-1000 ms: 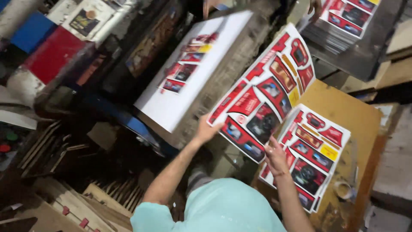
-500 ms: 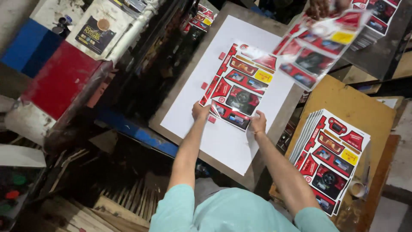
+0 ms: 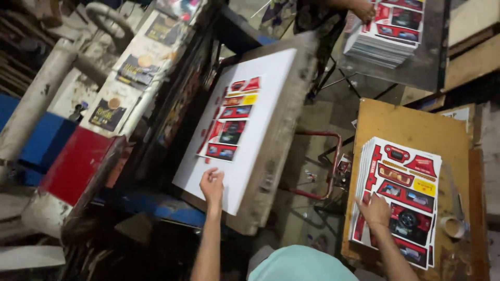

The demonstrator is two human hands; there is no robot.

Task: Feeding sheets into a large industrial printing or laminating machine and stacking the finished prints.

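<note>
The left hand (image 3: 212, 186) rests with curled fingers on the lower edge of a white platen board (image 3: 260, 112), gripping nothing; a printed red carton sheet (image 3: 229, 120) lies flat on that board at about 1 o'clock from the hand, just clear of the fingers. The board tilts on a dark press frame (image 3: 182, 99), with a red and blue machine housing (image 3: 73, 161) at 9 o'clock from the hand. The right hand (image 3: 375, 212) lies palm down on the lower left part of a stack of printed carton sheets (image 3: 403, 192), fingers spread flat on the top sheet rather than closed around it. That stack sits on a yellowish wooden table (image 3: 411, 122), fanned slightly along its left edge. A roll of tape (image 3: 451, 227) stands on the table at 3 o'clock from the right hand, just beside the stack. At 12 o'clock, well apart, another person's hand (image 3: 363, 9) touches a second stack of printed sheets (image 3: 388, 36) on a dark metal surface (image 3: 422, 73).
</note>
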